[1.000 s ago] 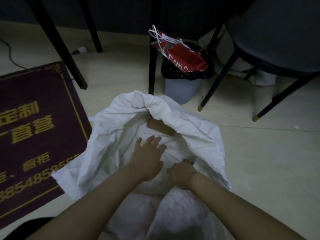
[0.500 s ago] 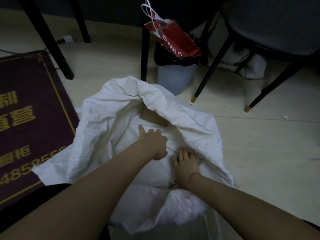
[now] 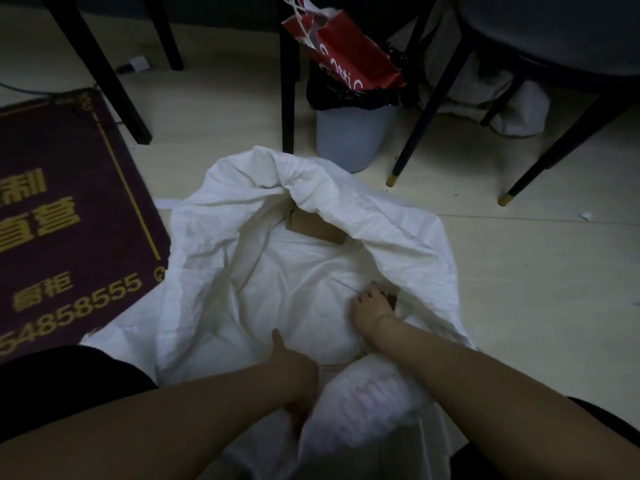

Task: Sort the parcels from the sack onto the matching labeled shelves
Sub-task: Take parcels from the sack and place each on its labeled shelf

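The soft white parcel point(image 3: 298, 292) fills the open sack point(image 3: 408, 244) on the floor point(image 3: 519, 306), a cardboard box point(image 3: 315, 226) beyond it lying long axis left-to-right. The left hand point(image 3: 294, 372) has drawn back from the parcel's top to its near edge, its grip hidden from view; the right hand point(image 3: 372, 308) curls its fingers point(image 3: 363, 298) over the parcel's right edge.

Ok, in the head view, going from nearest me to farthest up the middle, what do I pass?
Pink-tinted white wrapped bundle → white plastic-wrapped parcel → brown cardboard box → pale grey plastic waste bin → red paper carrier bag.
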